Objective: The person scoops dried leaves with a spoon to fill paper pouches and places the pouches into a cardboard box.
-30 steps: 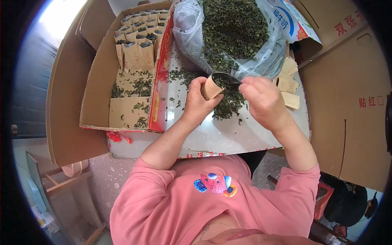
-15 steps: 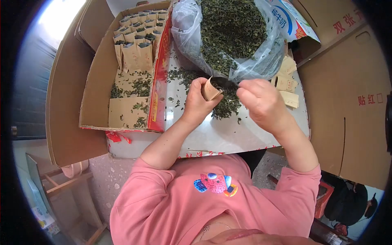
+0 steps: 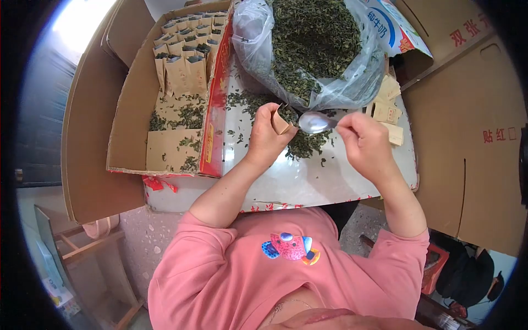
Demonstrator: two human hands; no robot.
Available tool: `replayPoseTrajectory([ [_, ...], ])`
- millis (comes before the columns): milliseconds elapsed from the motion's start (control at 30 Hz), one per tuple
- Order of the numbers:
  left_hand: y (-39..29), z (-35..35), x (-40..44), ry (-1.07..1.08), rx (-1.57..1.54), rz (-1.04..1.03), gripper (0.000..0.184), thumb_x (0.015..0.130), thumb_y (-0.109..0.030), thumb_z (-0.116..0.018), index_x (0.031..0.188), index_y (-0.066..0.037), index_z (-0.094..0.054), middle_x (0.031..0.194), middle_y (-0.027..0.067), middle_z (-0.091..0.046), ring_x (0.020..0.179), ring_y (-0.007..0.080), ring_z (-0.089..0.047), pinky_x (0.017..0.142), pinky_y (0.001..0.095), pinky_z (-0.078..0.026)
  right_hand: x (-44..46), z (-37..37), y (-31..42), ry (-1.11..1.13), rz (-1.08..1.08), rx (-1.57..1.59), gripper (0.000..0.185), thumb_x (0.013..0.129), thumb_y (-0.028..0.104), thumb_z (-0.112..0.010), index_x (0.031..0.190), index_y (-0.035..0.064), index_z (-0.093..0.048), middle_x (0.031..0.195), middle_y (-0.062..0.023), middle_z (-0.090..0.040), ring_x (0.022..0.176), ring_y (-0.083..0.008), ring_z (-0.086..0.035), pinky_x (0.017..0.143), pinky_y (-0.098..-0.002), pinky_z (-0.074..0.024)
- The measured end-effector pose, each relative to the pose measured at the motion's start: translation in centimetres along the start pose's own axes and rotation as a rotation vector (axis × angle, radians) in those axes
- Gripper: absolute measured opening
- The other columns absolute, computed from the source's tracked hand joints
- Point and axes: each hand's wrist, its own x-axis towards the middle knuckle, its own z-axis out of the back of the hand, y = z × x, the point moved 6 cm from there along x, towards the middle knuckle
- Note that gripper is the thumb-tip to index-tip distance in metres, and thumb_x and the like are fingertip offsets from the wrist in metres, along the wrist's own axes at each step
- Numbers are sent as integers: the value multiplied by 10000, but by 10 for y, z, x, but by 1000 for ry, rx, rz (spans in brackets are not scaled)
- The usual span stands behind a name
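Note:
My left hand (image 3: pixel 267 136) is wrapped round a small brown paper bag (image 3: pixel 281 122), its open mouth facing up and to the right, with dark leaves at the mouth. Closed on a spoon's handle is my right hand (image 3: pixel 364 144). The metal spoon (image 3: pixel 315 122) points left, its shiny bowl just right of the bag and apart from it. Beneath both lies a pile of loose dried leaves (image 3: pixel 306 144) on the white table (image 3: pixel 264 190). Behind them stands a clear plastic bag (image 3: pixel 357 88) full of dried leaves (image 3: pixel 319 41).
An open cardboard box (image 3: pixel 127 121) at the left holds rows of filled paper bags (image 3: pixel 186 76) and scattered leaves. Flat paper bags (image 3: pixel 387 113) lie at the table's right. A milk carton box (image 3: pixel 393 27) and large cardboard (image 3: pixel 467 137) stand on the right.
The spoon has come away from the paper bag's mouth and turned over, its bowl now shining. My right hand has moved slightly right and down. My left hand has hardly moved.

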Motion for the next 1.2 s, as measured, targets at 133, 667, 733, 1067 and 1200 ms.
replayPoseTrajectory([
  [133, -3, 1, -1, 15, -6, 45, 589, 678, -39, -802, 1150, -20, -450, 1069, 109, -507, 981, 211, -552, 883, 316, -458, -9, -14, -12, 107, -287, 332, 26, 840, -26, -623, 828, -9, -608, 729, -57, -618, 665, -110, -600, 600, -242, -470],
  [667, 10, -7, 0, 27, -14, -58, 573, 668, -106, -834, 1113, -35, -481, 1042, 124, -521, 949, 269, -547, 839, 351, -465, 8, -12, 37, 90, 461, -182, 173, 670, -37, -606, 839, -4, -593, 895, -135, -630, 820, -319, -622, 710, -377, -510],
  [733, 5, -6, -1, 39, 20, -59, 576, 667, -108, -835, 1114, -36, -479, 1037, 126, -524, 944, 274, -546, 831, 356, -466, 4, -28, 39, 189, 528, -235, 153, 682, 49, -603, 824, 6, -566, 943, -125, -610, 844, -291, -617, 736, -376, -503],
  [1067, -10, -6, -5, 227, -147, -47, 591, 710, -42, -660, 1259, -6, -443, 1145, 150, -479, 1067, 264, -522, 936, 347, -438, -1, -11, 33, 83, 516, -251, 225, 674, 30, -625, 891, -18, -595, 983, -148, -616, 877, -302, -621, 752, -382, -507],
  [1200, -30, -1, -7, 285, -78, -23, 588, 721, -39, -716, 1251, -11, -462, 1150, 110, -496, 1067, 216, -527, 932, 322, -443, -12, -13, 31, 98, 544, -258, 225, 670, 31, -622, 888, -19, -595, 984, -153, -621, 887, -311, -625, 757, -394, -512],
])
